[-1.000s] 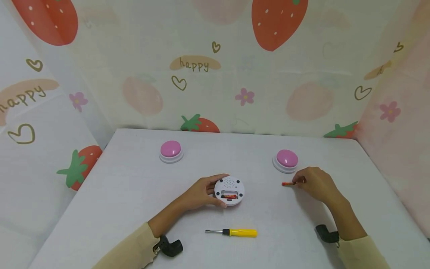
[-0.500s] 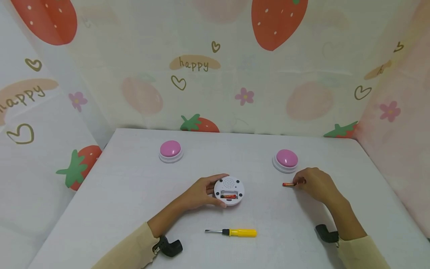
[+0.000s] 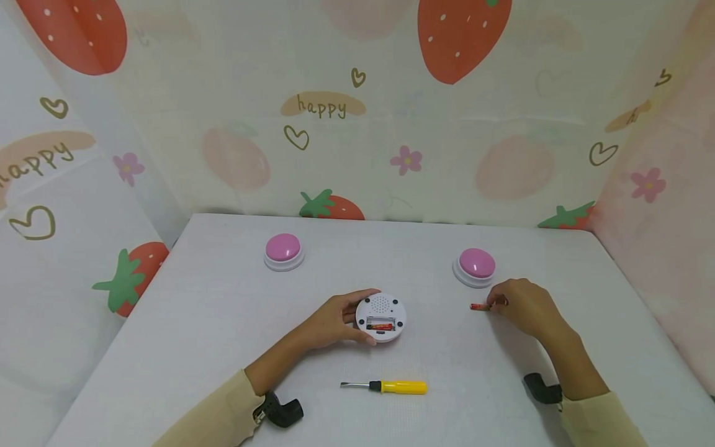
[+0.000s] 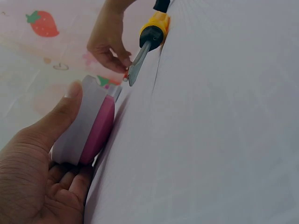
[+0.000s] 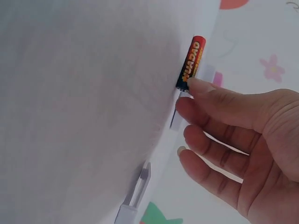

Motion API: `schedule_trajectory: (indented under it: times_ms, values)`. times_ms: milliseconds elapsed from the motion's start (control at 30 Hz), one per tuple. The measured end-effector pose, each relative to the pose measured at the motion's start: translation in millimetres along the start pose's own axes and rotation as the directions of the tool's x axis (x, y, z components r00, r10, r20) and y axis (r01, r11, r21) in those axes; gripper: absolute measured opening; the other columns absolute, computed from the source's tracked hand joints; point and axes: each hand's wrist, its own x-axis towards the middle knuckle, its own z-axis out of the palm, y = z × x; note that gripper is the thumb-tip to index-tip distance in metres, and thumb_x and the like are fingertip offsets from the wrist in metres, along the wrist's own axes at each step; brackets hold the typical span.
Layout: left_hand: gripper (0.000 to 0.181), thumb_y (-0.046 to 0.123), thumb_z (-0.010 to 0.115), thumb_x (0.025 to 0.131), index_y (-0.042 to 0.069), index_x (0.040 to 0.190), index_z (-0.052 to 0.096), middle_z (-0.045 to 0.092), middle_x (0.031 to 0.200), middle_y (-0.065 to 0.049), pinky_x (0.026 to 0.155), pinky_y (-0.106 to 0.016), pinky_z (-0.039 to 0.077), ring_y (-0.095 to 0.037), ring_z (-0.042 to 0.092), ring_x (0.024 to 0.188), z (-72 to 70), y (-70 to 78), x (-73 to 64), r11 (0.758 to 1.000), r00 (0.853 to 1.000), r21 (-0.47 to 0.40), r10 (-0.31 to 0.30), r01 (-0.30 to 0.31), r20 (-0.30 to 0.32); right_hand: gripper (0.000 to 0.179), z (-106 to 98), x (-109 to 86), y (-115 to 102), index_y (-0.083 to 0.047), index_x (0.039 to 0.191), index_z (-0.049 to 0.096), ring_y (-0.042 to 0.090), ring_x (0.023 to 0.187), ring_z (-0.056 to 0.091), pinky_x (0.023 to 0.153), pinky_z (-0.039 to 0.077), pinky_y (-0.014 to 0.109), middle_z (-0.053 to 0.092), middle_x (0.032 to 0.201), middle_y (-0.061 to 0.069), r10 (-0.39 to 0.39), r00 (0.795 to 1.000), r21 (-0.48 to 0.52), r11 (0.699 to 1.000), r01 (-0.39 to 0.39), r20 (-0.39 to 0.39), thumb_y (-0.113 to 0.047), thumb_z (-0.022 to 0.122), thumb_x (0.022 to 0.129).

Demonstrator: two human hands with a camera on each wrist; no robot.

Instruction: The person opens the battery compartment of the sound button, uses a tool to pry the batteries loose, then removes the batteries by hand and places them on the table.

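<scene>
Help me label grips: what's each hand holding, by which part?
The left hand holds the upturned button by its edge; the right hand pinches a battery by its dark end.

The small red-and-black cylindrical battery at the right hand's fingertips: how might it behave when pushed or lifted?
The battery would probably roll if pushed sideways across the flat white table, given its round body. Looking straight and rigid, it should stay stiff when pinched, though its smooth surface might slip.
</scene>
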Motion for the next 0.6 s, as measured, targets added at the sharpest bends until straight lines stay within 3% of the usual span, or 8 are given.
schedule_trajectory:
  times_ms: [267, 600]
  values:
    - [0.090, 0.014, 0.091, 0.077, 0.020, 0.154, 0.045, 0.051, 0.151, -0.001, 0.105, -0.025, 0.047, -0.018, 0.055, 0.132, 0.4, 0.2, 0.2, 1.000, 1.000, 0.004, 0.010, -0.010, 0.001, 0.010, -4.0, -3.7, -2.6, -0.011, 0.095, 0.078, 0.022, 0.080, 0.059, 0.070, 0.054, 0.042, 0.069, 0.083, 0.000, 0.008, 1.000, -0.009, 1.000, -0.008, -0.010, -0.006, 0.079, 0.087]
    - [0.089, 0.015, 0.090, 0.078, 0.019, 0.154, 0.045, 0.050, 0.151, -0.001, 0.106, -0.025, 0.046, -0.019, 0.054, 0.133, 0.9, 1.3, -0.7, 1.000, 1.000, 0.008, 0.009, -0.009, 0.001, 0.014, -15.8, -12.0, -24.9, -0.009, 0.101, 0.078, 0.019, 0.076, 0.058, 0.063, 0.050, 0.032, 0.067, 0.080, -0.002, -0.012, 0.999, -0.015, 1.000, 0.011, -0.030, -0.011, 0.080, 0.087]
